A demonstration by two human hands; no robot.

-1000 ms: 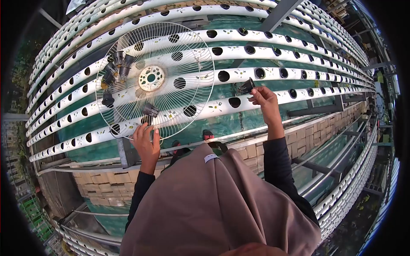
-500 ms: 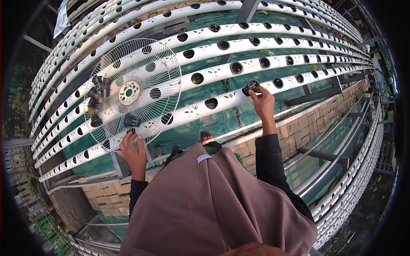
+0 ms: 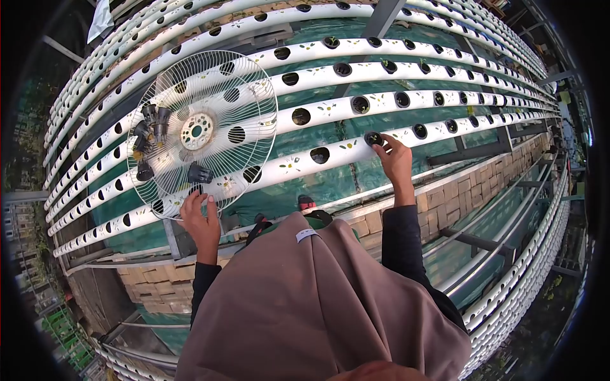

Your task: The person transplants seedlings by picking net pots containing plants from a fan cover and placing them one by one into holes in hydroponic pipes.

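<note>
Where the nearest white pipe [image 3: 349,147] extends right of the wire guard [image 3: 198,131], I have the right hand [image 3: 397,162] pinching the rim of a net pot [image 3: 372,138], seated in that pipe and containing a seedling. Black cups [image 3: 161,127] lie inside the guard. The left hand [image 3: 201,222] meets its lower rim, fingers bent; grip indeterminate. Below right, a garment label [image 3: 306,235] carries marks too small to read.

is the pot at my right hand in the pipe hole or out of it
In: the pot sits down in a hole of the nearest pipe, only its rim showing, with the right hand's fingers at its edge.
</note>
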